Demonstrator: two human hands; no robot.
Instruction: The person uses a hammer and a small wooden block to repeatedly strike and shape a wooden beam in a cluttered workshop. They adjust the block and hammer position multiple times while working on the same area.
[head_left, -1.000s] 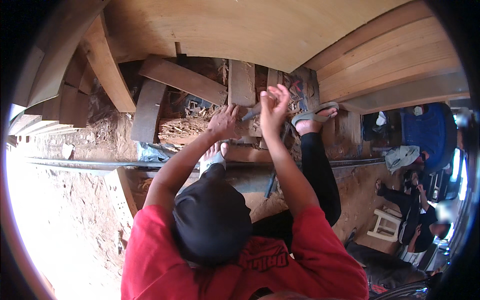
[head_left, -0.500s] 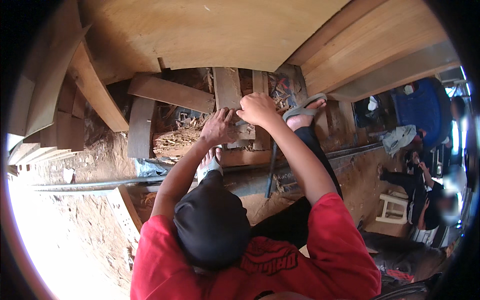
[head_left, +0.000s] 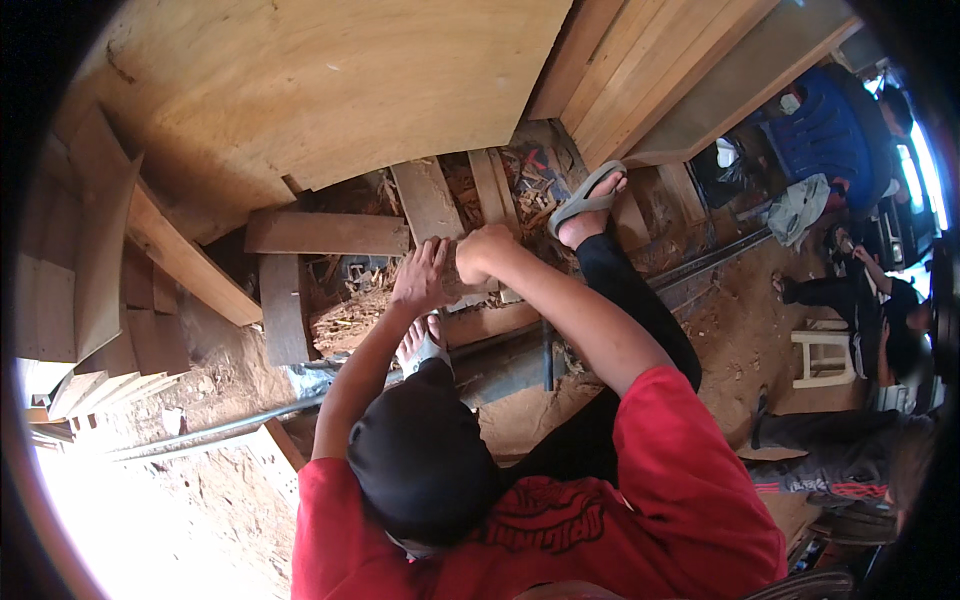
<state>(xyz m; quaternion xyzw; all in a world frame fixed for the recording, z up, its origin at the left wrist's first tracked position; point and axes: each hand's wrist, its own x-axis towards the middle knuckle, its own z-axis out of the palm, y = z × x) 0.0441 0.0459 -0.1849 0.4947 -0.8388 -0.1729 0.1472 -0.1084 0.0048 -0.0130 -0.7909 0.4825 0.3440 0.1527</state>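
My left hand (head_left: pixel 424 277) reaches over the short wooden planks, its fingers stretched and slightly apart. They bend down by the end of a brown plank (head_left: pixel 426 195). Right beside it, my right hand (head_left: pixel 484 254) is curled closed, knuckles up. Whatever its fingers grip is hidden beneath the hand. A narrower plank (head_left: pixel 493 187) runs just beyond the right hand. To the left, another board (head_left: pixel 325 233) lies crosswise near a dark upright board (head_left: pixel 286 308). Wood shavings and splinters (head_left: pixel 350 325) fill the gap beside my left wrist.
A large plywood sheet (head_left: pixel 330 90) spans the far side. Stacked boards stand at left (head_left: pixel 195 255) and right (head_left: pixel 650 70). My sandalled foot (head_left: pixel 587 205) rests among scraps. A metal pipe (head_left: pixel 225 430) crosses the ground. A white stool (head_left: pixel 823 355), blue chair (head_left: pixel 825 130) and other people are at right.
The view has turned, so the plywood and planks sit lower and tilted differently. Both hands stay close together over the planks, slightly lower in the picture.
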